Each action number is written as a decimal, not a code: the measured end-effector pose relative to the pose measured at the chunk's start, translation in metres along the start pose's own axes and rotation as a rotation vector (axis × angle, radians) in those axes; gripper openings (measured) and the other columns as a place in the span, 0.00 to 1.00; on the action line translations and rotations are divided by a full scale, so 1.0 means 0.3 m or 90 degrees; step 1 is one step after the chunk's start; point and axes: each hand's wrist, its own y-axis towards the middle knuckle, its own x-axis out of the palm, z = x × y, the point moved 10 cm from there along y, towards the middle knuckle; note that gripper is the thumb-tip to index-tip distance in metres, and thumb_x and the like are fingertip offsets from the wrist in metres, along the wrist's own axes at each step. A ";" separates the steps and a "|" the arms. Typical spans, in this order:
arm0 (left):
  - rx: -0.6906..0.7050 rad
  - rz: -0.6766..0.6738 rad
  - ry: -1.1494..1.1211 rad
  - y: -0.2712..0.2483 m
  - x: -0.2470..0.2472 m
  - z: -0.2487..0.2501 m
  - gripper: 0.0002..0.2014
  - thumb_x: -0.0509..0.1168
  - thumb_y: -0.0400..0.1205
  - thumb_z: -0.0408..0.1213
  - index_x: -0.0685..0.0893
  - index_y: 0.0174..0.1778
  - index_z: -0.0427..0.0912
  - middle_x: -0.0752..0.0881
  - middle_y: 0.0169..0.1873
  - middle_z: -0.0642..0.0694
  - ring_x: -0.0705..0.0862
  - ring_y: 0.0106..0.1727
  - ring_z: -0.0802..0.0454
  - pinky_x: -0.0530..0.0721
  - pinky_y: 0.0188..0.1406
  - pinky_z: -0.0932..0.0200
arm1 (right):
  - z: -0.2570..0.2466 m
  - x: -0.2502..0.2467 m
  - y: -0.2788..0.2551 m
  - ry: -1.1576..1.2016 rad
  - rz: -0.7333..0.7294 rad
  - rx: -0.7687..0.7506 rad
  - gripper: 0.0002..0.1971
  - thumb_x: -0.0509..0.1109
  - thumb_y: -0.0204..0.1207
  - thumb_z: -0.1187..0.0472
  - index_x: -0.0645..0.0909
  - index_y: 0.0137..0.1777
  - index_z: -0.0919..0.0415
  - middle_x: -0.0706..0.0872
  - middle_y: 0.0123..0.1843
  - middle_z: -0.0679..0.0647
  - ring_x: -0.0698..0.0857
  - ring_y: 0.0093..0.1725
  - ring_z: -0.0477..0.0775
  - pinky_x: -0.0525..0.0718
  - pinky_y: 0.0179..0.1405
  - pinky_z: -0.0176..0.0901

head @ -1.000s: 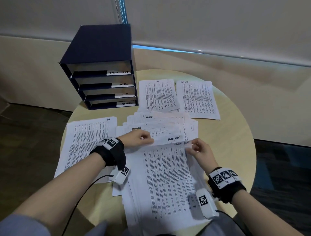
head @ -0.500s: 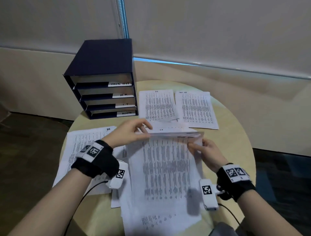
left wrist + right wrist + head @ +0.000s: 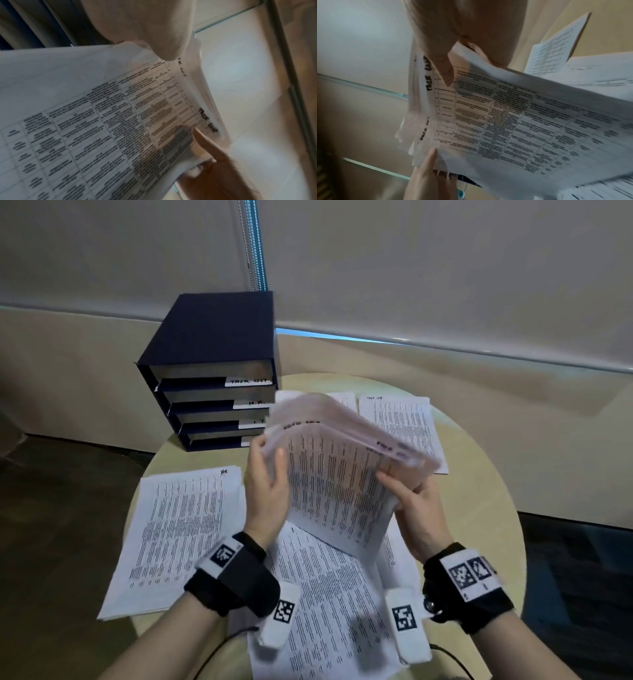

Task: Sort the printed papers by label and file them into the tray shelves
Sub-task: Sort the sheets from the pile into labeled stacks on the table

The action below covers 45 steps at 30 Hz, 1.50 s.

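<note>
1. Both hands hold a bundle of printed papers lifted off the round table, tilted with its top edge away from the person and raised above the near edge
2. The left hand grips the bundle's left side: the thumb lies on the printed face and the fingers curl behind the sheets
3. The right hand pinches the right side near the top corner, thumb on the front face, fingers tucked behind
4. In the right wrist view the handwritten label "TASK LIST" runs along the top margin of the front sheet, just beside the thumb; a second such label shows on a sheet behind it
5. The top edges of the sheets fan apart and look blurred
6. Under the bundle, more printed sheets lie loosely overlapped on the near part of the table
7. A stack marked "HR" lies flat on the left side of the table, apart from the lifted bundle
8. A sheet marked "TASK LIST" lies flat at the far right; beside it another sheet is mostly hidden behind the bundle
9. The dark blue tray shelves stand at the far left of the table, open fronts facing the person, with white label strips; the top one reads "TASK LIST", the next "H.R.", and the lower ones are partly covered
</note>
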 end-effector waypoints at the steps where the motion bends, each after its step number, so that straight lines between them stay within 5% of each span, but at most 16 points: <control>1: 0.028 0.003 0.026 -0.016 0.002 0.009 0.07 0.53 0.86 0.50 0.72 0.59 0.62 0.82 0.60 0.51 0.82 0.63 0.51 0.82 0.62 0.37 | 0.005 0.003 -0.009 -0.025 0.010 -0.009 0.16 0.79 0.65 0.50 0.88 0.50 0.57 0.89 0.52 0.62 0.85 0.55 0.66 0.79 0.62 0.70; 5: 0.125 0.017 0.069 -0.040 0.012 0.094 0.06 0.49 0.87 0.44 0.70 0.56 0.54 0.80 0.51 0.46 0.80 0.52 0.44 0.81 0.52 0.35 | -0.038 0.055 -0.007 -0.032 0.010 -0.049 0.06 0.74 0.71 0.58 0.90 0.46 0.52 0.90 0.49 0.57 0.87 0.54 0.62 0.81 0.61 0.65; 8: 0.131 0.052 0.013 -0.016 0.004 0.158 0.11 0.50 0.87 0.44 0.65 0.63 0.62 0.78 0.59 0.41 0.80 0.60 0.44 0.82 0.58 0.40 | -0.112 0.108 0.010 -0.003 -0.018 -0.095 0.07 0.76 0.70 0.56 0.87 0.47 0.54 0.90 0.46 0.47 0.86 0.49 0.48 0.85 0.51 0.43; 10: 0.125 0.066 -0.001 -0.007 0.002 0.161 0.15 0.53 0.87 0.41 0.62 0.68 0.58 0.76 0.64 0.45 0.78 0.66 0.48 0.81 0.65 0.46 | -0.109 0.108 0.028 -0.032 -0.017 -0.108 0.14 0.79 0.65 0.57 0.82 0.49 0.55 0.87 0.47 0.44 0.85 0.49 0.44 0.83 0.48 0.36; 13: 0.036 0.048 0.020 -0.005 0.002 0.065 0.17 0.58 0.86 0.40 0.62 0.68 0.53 0.78 0.63 0.46 0.80 0.64 0.50 0.80 0.66 0.42 | -0.030 0.057 0.058 -0.087 0.030 -0.057 0.20 0.79 0.66 0.63 0.76 0.54 0.53 0.84 0.53 0.54 0.84 0.54 0.53 0.83 0.52 0.48; 17: -0.098 0.050 -0.010 0.007 -0.031 -0.081 0.25 0.61 0.84 0.49 0.63 0.75 0.48 0.76 0.71 0.47 0.76 0.71 0.50 0.71 0.76 0.43 | 0.018 0.012 0.113 -0.052 0.073 0.009 0.22 0.75 0.67 0.61 0.69 0.57 0.58 0.84 0.46 0.49 0.83 0.44 0.46 0.77 0.44 0.42; 19: -0.160 0.052 -0.048 0.003 -0.023 -0.125 0.32 0.61 0.85 0.52 0.56 0.82 0.49 0.67 0.77 0.59 0.66 0.76 0.61 0.59 0.80 0.52 | 0.024 0.018 0.133 -0.032 0.080 0.022 0.20 0.69 0.67 0.56 0.67 0.56 0.58 0.81 0.45 0.46 0.80 0.44 0.44 0.75 0.43 0.41; 21: -0.197 0.045 -0.085 -0.013 0.001 -0.163 0.31 0.60 0.86 0.49 0.57 0.82 0.49 0.68 0.66 0.70 0.70 0.67 0.72 0.62 0.75 0.56 | 0.044 0.030 0.138 -0.049 0.080 0.029 0.15 0.65 0.72 0.56 0.67 0.56 0.59 0.78 0.47 0.46 0.79 0.45 0.41 0.74 0.43 0.40; 25: -0.211 0.048 -0.043 -0.061 0.026 -0.247 0.27 0.58 0.79 0.56 0.66 0.71 0.49 0.80 0.64 0.57 0.79 0.66 0.56 0.74 0.69 0.54 | 0.133 0.033 0.130 -0.093 0.084 0.059 0.23 0.59 0.71 0.46 0.74 0.58 0.62 0.81 0.56 0.57 0.79 0.53 0.51 0.77 0.54 0.52; 28: -0.270 0.049 -0.032 -0.107 0.051 -0.335 0.35 0.56 0.78 0.55 0.58 0.81 0.49 0.78 0.63 0.63 0.76 0.67 0.54 0.68 0.74 0.52 | 0.246 -0.018 0.128 -0.104 0.124 0.116 0.26 0.60 0.61 0.42 0.74 0.51 0.63 0.79 0.53 0.65 0.77 0.52 0.59 0.76 0.58 0.65; 31: -0.332 0.029 0.009 -0.151 0.064 -0.433 0.33 0.60 0.77 0.51 0.57 0.79 0.63 0.78 0.61 0.61 0.77 0.64 0.52 0.70 0.73 0.47 | 0.312 -0.042 0.122 -0.130 0.143 0.149 0.17 0.63 0.63 0.48 0.70 0.46 0.58 0.76 0.47 0.58 0.76 0.49 0.59 0.77 0.51 0.58; 33: -0.364 0.014 0.036 -0.154 0.064 -0.512 0.30 0.62 0.78 0.50 0.62 0.77 0.62 0.80 0.65 0.52 0.80 0.65 0.47 0.74 0.72 0.42 | 0.353 -0.050 0.109 -0.205 0.135 0.173 0.08 0.61 0.74 0.63 0.67 0.51 0.59 0.76 0.45 0.53 0.77 0.46 0.57 0.80 0.48 0.55; 35: -0.367 -0.005 0.046 -0.137 0.070 -0.546 0.25 0.59 0.85 0.39 0.64 0.79 0.55 0.80 0.63 0.54 0.80 0.65 0.49 0.74 0.71 0.49 | 0.427 -0.080 0.097 -0.299 0.117 0.210 0.09 0.57 0.80 0.71 0.66 0.57 0.60 0.78 0.42 0.54 0.79 0.39 0.55 0.83 0.43 0.56; 37: -0.352 -0.036 0.035 -0.108 0.087 -0.541 0.23 0.57 0.87 0.35 0.65 0.79 0.52 0.79 0.60 0.57 0.79 0.64 0.53 0.73 0.67 0.57 | 0.465 -0.118 0.085 -0.417 0.100 0.228 0.04 0.56 0.83 0.67 0.70 0.54 0.61 0.79 0.38 0.54 0.77 0.33 0.52 0.85 0.37 0.53; 42: -0.303 -0.153 0.120 -0.046 0.139 -0.533 0.08 0.61 0.86 0.43 0.74 0.59 0.58 0.85 0.53 0.52 0.85 0.53 0.51 0.86 0.56 0.46 | 0.431 -0.306 0.159 -0.377 0.200 0.272 0.06 0.57 0.83 0.65 0.76 0.51 0.60 0.78 0.33 0.59 0.75 0.20 0.51 0.78 0.14 0.37; 45: -0.160 -0.299 0.365 -0.047 0.168 -0.494 0.08 0.60 0.85 0.46 0.73 0.59 0.58 0.80 0.52 0.59 0.82 0.51 0.59 0.83 0.51 0.59 | 0.396 -0.480 0.295 -0.395 0.251 0.283 0.11 0.57 0.81 0.68 0.76 0.59 0.68 0.78 0.34 0.61 0.75 0.25 0.56 0.77 0.21 0.42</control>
